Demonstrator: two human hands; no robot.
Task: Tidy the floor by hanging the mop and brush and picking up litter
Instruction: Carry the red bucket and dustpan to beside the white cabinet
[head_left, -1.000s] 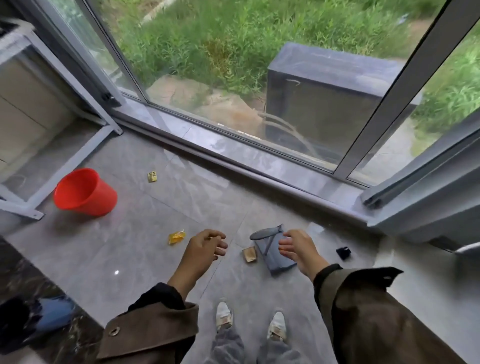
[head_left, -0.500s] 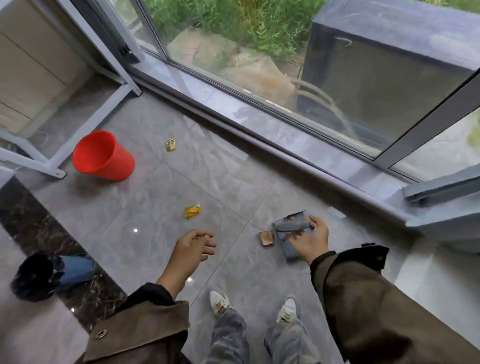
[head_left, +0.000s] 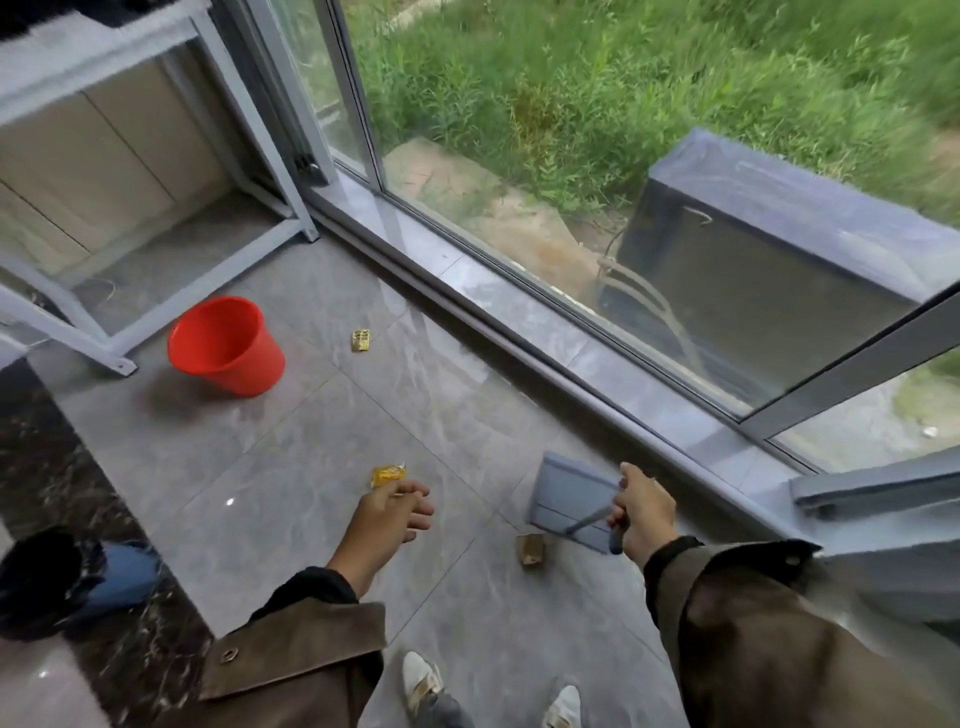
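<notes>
My right hand (head_left: 641, 512) is shut on the handle of a grey flat brush (head_left: 569, 491), whose rectangular head is lifted off the floor near the window sill. My left hand (head_left: 392, 517) hangs loosely open above the tiles, holding nothing. A yellow wrapper (head_left: 387, 474) lies just beyond its fingers. A brown scrap of litter (head_left: 530, 549) lies on the floor below the brush head. Another yellow wrapper (head_left: 360, 340) rests farther off, near the window track.
A red bucket (head_left: 226, 345) stands at the left beside a grey metal frame (head_left: 78, 332). A dark round object with blue (head_left: 67, 579) sits at the lower left. The glass sliding window and sill (head_left: 519, 306) run diagonally along the right. My shoes (head_left: 421, 680) show at the bottom.
My right hand closed on the brush and lifted it off the floor, tilting its head up. The view rose and swung back. My left hand stayed empty.
</notes>
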